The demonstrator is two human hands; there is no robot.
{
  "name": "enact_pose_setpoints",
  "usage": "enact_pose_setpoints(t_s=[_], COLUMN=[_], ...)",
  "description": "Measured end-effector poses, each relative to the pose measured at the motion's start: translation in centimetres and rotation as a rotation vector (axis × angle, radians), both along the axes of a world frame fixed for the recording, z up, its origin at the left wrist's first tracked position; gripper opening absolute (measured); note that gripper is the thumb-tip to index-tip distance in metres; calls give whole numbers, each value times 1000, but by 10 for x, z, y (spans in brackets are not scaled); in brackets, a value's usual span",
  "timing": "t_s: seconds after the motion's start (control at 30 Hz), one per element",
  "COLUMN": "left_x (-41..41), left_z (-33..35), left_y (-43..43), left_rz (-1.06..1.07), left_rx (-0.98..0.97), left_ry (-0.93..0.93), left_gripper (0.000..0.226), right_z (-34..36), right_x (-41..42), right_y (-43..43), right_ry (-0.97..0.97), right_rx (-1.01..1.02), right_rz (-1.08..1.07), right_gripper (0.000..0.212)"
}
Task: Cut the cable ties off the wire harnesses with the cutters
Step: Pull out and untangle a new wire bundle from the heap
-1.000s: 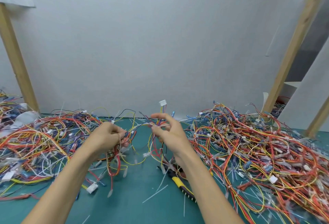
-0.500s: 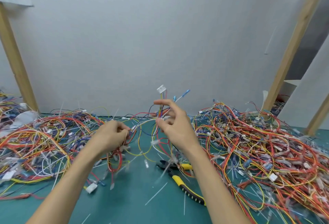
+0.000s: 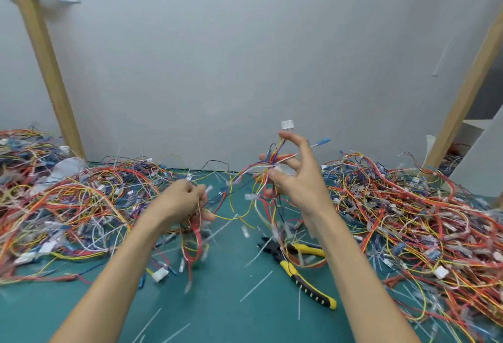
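Head view: fingers of left hand [image 3: 177, 201], right hand [image 3: 296, 182] pinch wire harness [image 3: 261, 165] (raised); cutters [image 3: 290, 267] below.

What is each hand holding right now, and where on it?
Both hold one wire harness: right hand pinches the bundled wires below the white connector; left hand grips its loose wires. Cutters lie unheld on the mat.

Workshop bench: wire piles [image 3: 408, 220], cutters [image 3: 296, 266], green mat [image 3: 231, 315].
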State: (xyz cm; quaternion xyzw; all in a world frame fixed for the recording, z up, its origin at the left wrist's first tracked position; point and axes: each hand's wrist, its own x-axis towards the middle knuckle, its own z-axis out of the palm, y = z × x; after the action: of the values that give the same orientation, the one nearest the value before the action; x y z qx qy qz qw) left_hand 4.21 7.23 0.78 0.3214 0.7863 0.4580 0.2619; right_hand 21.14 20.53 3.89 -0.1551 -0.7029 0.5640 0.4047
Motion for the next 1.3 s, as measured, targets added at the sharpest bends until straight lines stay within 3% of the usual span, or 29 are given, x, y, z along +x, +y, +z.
enact_pose_setpoints(t_s=[0.1, 0.17, 0.27, 0.33, 0.4, 0.47, 0.53, 0.6, 0.67, 0.77, 0.83, 0.9, 1.0, 1.03, 1.1, 1.2, 1.3], left_x=[2, 5, 9, 10, 9, 5, 0, -8, -15, -18, -13, -6, 15, 24, 41, 55, 50], left_z=[4, 7, 14, 15, 9, 6, 6, 8, 7, 2, 4, 10, 24, 29, 37, 45, 51], left_y=[4, 4, -4, -6, -1, 6, 6, 3, -1, -6, -11, -10, -2, 1, 6, 6, 4], left_rz=[-37, -229, -550, -626, -517, -218, 39, 147, 183, 90, -44, -123, -164, -240, -441, -471, -226], left_rx=[10, 24, -43, -130, -211, -172, -24, 66, 4, -302, -449, -461, -242, -88, 184, 404, 577], left_ry=[312, 296, 216, 254, 455, 653, 695, 716, 727, 716, 689, 711, 867, 787, 458, 194, 147], left_gripper=[21, 13, 31, 38, 29, 17, 13, 17, 26, 32, 41, 54, 77, 79, 64, 20, 22], right_z=[0, 1, 3, 5, 8, 10, 10, 11, 14, 22, 23, 20, 18, 20, 23, 21, 15], right_x=[3, 4, 8, 11, 16, 22, 27, 29, 30, 32, 32, 30, 27, 26, 26, 24, 21], right_y=[2, 7, 13, 17, 21, 25, 29, 31, 31, 33, 34, 33, 28, 25, 22, 21, 22], right_ry=[-104, -122, -50, 16, 12, -45, -88, -54, 111, 392, 468, 473, 467, 460, 438, 319, 195], right_rx=[82, 124, 126, 109, 155, 242, 256, 173, -10, -301, -382, -419, -475, -481, -440, -193, -4], right_rz=[-5, -77, -203, -250, -306, -379, -438, -435, -330, -42, 74, 139, 326, 403, 485, 238, 1], right_gripper=[65, 65, 62, 56, 50, 41, 33, 35, 41, 50, 51, 58, 68, 69, 69, 67, 65])
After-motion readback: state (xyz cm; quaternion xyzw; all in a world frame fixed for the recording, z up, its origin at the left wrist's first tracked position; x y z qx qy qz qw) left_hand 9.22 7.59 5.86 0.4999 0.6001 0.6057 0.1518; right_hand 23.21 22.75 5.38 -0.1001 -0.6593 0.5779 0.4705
